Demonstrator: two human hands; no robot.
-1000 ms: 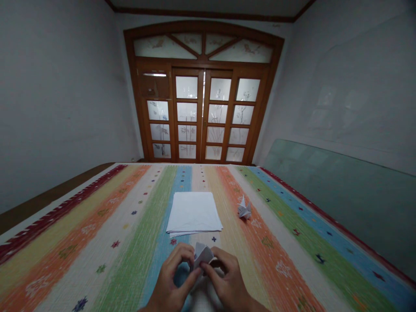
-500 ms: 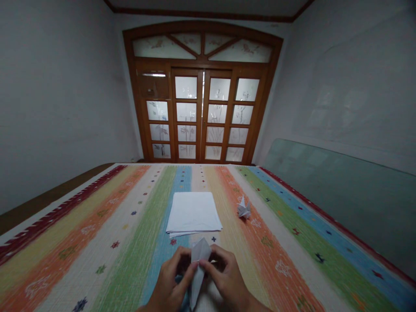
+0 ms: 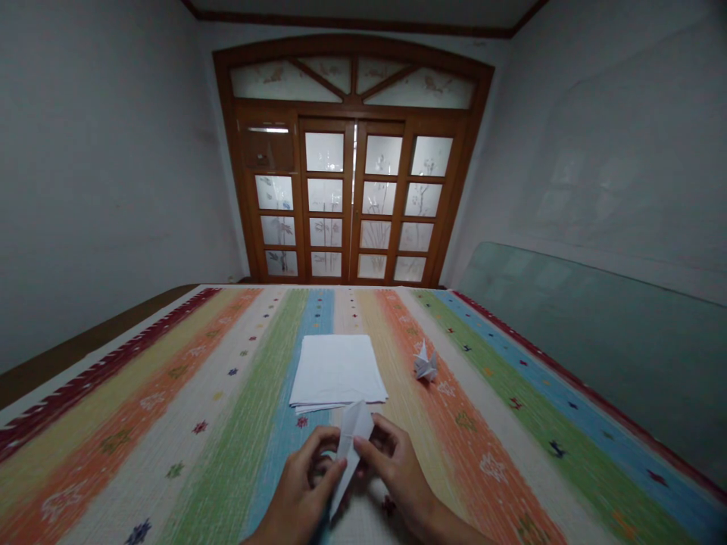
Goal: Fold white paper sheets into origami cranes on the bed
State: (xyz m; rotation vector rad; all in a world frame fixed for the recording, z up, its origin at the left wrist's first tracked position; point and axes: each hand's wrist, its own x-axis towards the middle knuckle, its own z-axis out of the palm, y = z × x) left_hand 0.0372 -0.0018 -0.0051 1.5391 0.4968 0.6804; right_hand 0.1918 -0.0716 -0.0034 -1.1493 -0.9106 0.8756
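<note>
Between my hands, near the table's front, is a folded white paper [image 3: 353, 425], a long narrow diamond shape tilted with its upper tip toward the right. My left hand [image 3: 304, 481] pinches its left edge between thumb and fingers. My right hand [image 3: 394, 462] grips it from the right, thumb lying on its front face and fingers behind. Just beyond the folded paper lies a stack of white paper sheets [image 3: 339, 369]. Farther right stands a small folded paper crane [image 3: 425, 365], apart from both hands.
A striped, colourful tablecloth [image 3: 216, 424] covers the table. Along the right side stands a pale green panel [image 3: 596, 325]. Wooden doors with glass panes [image 3: 353, 197] close off the far end, between pale walls.
The folded paper has moved slightly up toward the stack and tilted more to the right. My right thumb has shifted higher and rightward on it, and my left thumb sits lower along its edge.
</note>
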